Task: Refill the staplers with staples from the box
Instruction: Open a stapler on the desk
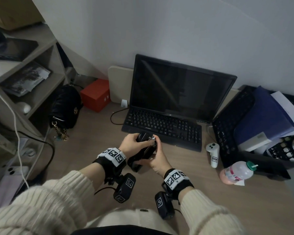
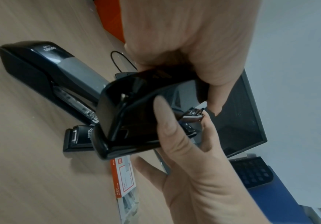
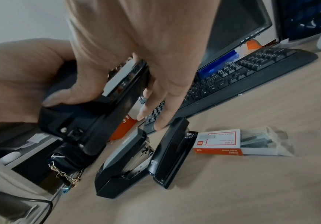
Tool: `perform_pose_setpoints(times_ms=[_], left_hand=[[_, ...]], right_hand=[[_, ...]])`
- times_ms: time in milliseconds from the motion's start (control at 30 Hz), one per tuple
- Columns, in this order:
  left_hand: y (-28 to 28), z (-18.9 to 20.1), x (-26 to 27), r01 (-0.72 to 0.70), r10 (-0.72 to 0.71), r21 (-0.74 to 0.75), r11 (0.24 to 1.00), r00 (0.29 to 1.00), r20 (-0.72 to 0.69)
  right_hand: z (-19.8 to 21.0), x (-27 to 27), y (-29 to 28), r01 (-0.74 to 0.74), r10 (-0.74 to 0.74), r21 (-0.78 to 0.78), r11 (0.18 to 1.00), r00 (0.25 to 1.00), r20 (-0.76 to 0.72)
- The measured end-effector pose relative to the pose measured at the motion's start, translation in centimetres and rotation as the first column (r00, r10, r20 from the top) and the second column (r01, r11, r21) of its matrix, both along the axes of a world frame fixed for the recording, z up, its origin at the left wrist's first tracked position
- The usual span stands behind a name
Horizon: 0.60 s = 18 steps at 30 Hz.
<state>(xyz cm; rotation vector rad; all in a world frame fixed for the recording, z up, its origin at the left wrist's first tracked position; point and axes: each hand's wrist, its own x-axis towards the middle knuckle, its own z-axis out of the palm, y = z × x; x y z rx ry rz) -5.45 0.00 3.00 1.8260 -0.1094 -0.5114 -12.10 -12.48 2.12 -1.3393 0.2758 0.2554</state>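
A black stapler [image 1: 143,154] is held above the desk in front of the keyboard, with its silver staple rail [image 3: 120,79] showing. My left hand [image 1: 134,142] grips its top cover [image 2: 136,109] from the left. My right hand [image 1: 154,150] grips the body, with the thumb along one side and the index finger at the rail's front tip. On the desk below lie a grey-and-black stapler [image 3: 125,163], a slim black stapler [image 3: 175,151] and the orange-and-white staple box [image 3: 219,142]. The box's tray of staples [image 3: 261,141] is slid out.
A black keyboard [image 1: 163,126] and a dark monitor [image 1: 180,89] stand just behind my hands. At the right are a white controller [image 1: 213,154], a pink bottle [image 1: 236,172] and a black mesh organiser [image 1: 232,122]. A black handbag [image 1: 64,107] and a red box [image 1: 95,94] sit at the left.
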Motion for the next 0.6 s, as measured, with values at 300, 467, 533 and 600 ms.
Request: perform_pose_setpoints(times_ms=[300,467,533,600], left_hand=[[-0.7,0.8,-0.2,-0.107,0.096,0.094,0.99,0.989,0.113],[-0.9,1.1,0.0,-0.122,0.113,0.048,0.991,0.98,0.161],[-0.9,1.5,-0.1,-0.136,0.128,0.034,0.99,0.976,0.176],[-1.0,1.6,-0.1,-0.135,0.126,0.034,0.99,0.973,0.195]], right_hand=[[1.7,0.1,1.1,-0.173,0.189,-0.412,0.894,0.982,-0.004],[-0.3,0.0,1.2,-0.047,0.075,-0.576,0.816,0.997,0.025],[-0.9,-0.1,1.1,-0.058,0.086,-0.505,0.861,0.996,0.032],[-0.9,0.1,1.1,-0.004,0.05,-0.466,0.885,0.995,0.088]])
